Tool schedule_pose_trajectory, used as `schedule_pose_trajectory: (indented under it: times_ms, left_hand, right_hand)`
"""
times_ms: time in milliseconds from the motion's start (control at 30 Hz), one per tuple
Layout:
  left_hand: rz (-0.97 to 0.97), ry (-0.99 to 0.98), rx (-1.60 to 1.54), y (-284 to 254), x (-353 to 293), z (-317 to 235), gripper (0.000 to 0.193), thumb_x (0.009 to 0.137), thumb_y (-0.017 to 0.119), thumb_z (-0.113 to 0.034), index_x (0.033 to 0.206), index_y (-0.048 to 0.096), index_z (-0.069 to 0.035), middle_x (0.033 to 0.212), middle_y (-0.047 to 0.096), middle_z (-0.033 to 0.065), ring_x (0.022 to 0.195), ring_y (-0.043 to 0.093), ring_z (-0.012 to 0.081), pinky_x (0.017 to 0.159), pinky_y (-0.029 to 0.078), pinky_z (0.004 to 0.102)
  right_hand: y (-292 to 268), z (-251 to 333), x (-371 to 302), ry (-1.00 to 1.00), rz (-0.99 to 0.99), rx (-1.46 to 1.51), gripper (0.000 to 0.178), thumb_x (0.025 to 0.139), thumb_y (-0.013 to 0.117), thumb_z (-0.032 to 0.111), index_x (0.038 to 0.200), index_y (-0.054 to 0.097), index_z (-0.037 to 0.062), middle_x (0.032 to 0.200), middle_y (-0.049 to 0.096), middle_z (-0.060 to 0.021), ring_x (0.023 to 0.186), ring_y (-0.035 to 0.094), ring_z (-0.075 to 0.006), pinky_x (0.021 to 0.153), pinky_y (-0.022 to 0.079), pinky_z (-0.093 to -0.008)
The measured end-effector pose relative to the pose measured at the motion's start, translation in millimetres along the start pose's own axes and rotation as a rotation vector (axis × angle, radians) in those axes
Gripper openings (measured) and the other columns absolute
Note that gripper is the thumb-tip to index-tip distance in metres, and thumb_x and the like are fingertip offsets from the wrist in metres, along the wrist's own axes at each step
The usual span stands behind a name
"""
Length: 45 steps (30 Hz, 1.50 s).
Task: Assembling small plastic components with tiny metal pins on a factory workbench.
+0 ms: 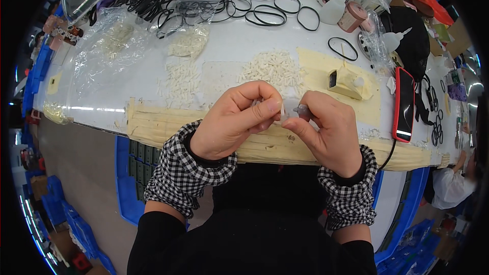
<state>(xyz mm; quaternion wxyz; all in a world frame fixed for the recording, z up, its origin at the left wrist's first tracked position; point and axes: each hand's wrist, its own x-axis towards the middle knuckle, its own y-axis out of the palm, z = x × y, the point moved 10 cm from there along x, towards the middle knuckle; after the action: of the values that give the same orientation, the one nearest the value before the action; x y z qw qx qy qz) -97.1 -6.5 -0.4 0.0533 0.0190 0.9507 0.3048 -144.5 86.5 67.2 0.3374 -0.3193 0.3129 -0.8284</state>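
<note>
Above the table's front edge, my left hand [232,119] pinches a small white stick-like piece [282,112] between thumb and fingertips. Close beside it, my right hand [333,130] has its fingers curled round a small greyish object [301,110], whose kind is too small to tell. Both hands nearly meet at the white piece. Just behind them lies a heap of short white pieces [272,67]. A looser spread of flatter white pieces [182,80] is to its left, with a clear bag of white pieces [191,42] behind.
Black rubber bands [266,15] cover the back. A yellow-taped block [350,82] stands at right, near a red-cased phone [404,104] with a cable. Yellowish tape [153,122] covers the front edge. Blue crates [125,188] sit below; a person in white [455,188] is far right.
</note>
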Motion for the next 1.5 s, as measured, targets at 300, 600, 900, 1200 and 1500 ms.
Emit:
schedule_pose_trajectory:
  times_ms: [300,600,900,1200,1500]
  left_hand:
    - [-0.082,0.057,-0.353,-18.1,4.3,-4.7,0.023,0.095,0.04,-0.023,0.085,0.05,-0.005,0.081,0.057,0.0079,0.064,0.044,0.0117,0.058,0.036,0.023]
    - [-0.172,0.079,-0.452,-30.8,4.1,-0.3,0.021,0.096,0.041,-0.022,0.083,0.048,-0.007,0.08,0.055,0.0073,0.061,0.042,0.0114,0.055,0.033,0.0233]
    - [-0.217,0.018,-0.094,-22.2,4.9,-0.5,0.019,0.098,0.048,-0.021,0.094,0.054,-0.004,0.083,0.055,0.0014,0.064,0.041,0.0057,0.056,0.032,0.019]
    - [-0.083,-0.012,-0.03,-8.6,1.5,1.2,0.014,0.095,0.057,-0.018,0.096,0.059,-0.004,0.08,0.054,-0.0045,0.068,0.039,0.0035,0.06,0.032,0.0182]
    - [-0.076,-0.006,-0.029,-9.0,1.5,5.4,0.017,0.097,0.055,-0.02,0.093,0.059,-0.004,0.082,0.055,-0.0029,0.068,0.039,0.0038,0.061,0.033,0.0183]
  right_hand:
    - [0.3,-25.0,-4.1,0.107,-0.127,-0.052,0.013,0.081,0.069,0.013,0.085,0.06,0.0056,0.075,0.055,-0.007,0.06,0.056,-0.0242,0.054,0.044,-0.033]
    - [22.6,-18.7,7.0,0.083,-0.02,-0.173,0.01,0.08,0.067,0.013,0.087,0.06,0.0086,0.08,0.054,-0.0067,0.064,0.059,-0.0273,0.055,0.046,-0.036]
    - [5.4,-13.3,3.0,0.051,-0.143,-0.083,0.017,0.075,0.066,0.002,0.089,0.056,0.0054,0.083,0.055,-0.0072,0.064,0.059,-0.0267,0.055,0.047,-0.0353]
    - [-11.9,31.6,-1.7,-0.235,-0.343,-0.043,0.018,0.072,0.068,-0.003,0.086,0.058,0.0049,0.074,0.058,-0.0065,0.057,0.059,-0.0231,0.049,0.046,-0.0291]
    - [-15.8,34.8,2.7,-0.135,-0.213,0.076,0.024,0.071,0.077,0.011,0.088,0.062,0.0045,0.071,0.056,-0.0054,0.063,0.061,-0.0208,0.052,0.048,-0.0275]
